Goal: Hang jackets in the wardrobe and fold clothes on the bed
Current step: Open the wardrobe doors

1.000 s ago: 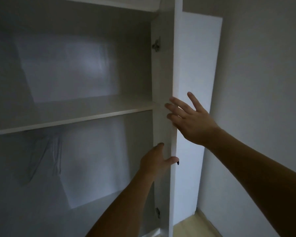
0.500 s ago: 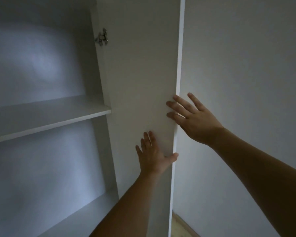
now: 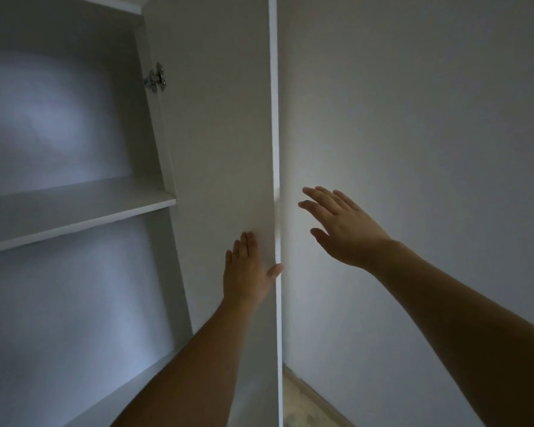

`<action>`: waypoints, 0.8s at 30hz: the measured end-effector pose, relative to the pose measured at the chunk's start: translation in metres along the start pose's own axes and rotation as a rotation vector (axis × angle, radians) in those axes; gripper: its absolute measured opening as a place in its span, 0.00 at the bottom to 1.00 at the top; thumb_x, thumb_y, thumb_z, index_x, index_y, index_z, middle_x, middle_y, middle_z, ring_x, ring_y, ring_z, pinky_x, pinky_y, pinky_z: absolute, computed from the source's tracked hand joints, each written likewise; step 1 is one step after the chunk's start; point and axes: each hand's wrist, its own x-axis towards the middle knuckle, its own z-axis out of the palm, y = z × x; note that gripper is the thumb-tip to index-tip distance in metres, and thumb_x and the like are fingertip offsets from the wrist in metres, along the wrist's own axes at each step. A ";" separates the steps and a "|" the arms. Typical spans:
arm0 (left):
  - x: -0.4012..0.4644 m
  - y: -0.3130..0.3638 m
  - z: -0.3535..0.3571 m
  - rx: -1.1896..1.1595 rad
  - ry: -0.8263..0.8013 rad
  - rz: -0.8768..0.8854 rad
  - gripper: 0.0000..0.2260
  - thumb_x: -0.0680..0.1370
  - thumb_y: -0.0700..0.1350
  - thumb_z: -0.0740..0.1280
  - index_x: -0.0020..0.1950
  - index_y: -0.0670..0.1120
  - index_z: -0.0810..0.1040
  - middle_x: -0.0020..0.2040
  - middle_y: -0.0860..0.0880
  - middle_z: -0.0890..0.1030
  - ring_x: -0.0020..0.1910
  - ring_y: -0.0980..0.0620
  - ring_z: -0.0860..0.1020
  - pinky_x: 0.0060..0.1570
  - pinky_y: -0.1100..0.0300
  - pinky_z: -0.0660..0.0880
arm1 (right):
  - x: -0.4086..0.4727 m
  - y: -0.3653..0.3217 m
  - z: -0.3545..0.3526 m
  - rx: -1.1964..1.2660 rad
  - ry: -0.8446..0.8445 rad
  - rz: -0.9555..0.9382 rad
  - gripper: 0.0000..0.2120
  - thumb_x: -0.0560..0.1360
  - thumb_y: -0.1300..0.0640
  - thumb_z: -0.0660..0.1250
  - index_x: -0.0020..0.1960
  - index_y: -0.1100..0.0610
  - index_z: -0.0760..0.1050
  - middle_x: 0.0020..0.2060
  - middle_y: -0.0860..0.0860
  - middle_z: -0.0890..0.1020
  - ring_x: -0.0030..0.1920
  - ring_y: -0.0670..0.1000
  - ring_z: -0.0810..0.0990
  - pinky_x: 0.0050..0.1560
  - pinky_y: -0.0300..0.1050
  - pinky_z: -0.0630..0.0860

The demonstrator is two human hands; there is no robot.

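The wardrobe door (image 3: 222, 149) stands open, rigid and light on its hinge (image 3: 156, 77); the left hand (image 3: 247, 269) presses flat near its free edge, the best hold, while the right hand (image 3: 342, 223) hovers spread, holding nothing

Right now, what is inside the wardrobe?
Inside the wardrobe, only a bare white shelf and the back panel show; no jackets or hangers are visible. The left arm covers part of the bottom, and the left side is out of frame.
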 end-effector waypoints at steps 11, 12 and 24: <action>-0.081 0.059 -0.045 0.073 0.107 0.244 0.34 0.82 0.60 0.55 0.80 0.43 0.48 0.81 0.45 0.48 0.79 0.45 0.49 0.77 0.51 0.47 | -0.128 -0.007 -0.055 0.242 -0.064 0.286 0.32 0.80 0.49 0.61 0.79 0.53 0.50 0.78 0.50 0.53 0.77 0.51 0.53 0.76 0.45 0.48; -0.086 0.066 -0.048 0.065 0.110 0.270 0.33 0.82 0.60 0.55 0.80 0.43 0.48 0.81 0.45 0.48 0.79 0.45 0.49 0.77 0.51 0.47 | -0.139 -0.006 -0.060 0.242 -0.069 0.319 0.33 0.80 0.49 0.61 0.79 0.54 0.50 0.79 0.50 0.53 0.77 0.51 0.53 0.75 0.44 0.48; -0.181 0.175 -0.048 -0.079 -0.057 0.531 0.32 0.83 0.59 0.52 0.80 0.44 0.46 0.81 0.46 0.48 0.80 0.47 0.46 0.76 0.53 0.41 | -0.313 -0.019 -0.128 0.200 -0.233 0.655 0.32 0.80 0.50 0.61 0.79 0.56 0.51 0.78 0.52 0.56 0.77 0.51 0.54 0.75 0.44 0.50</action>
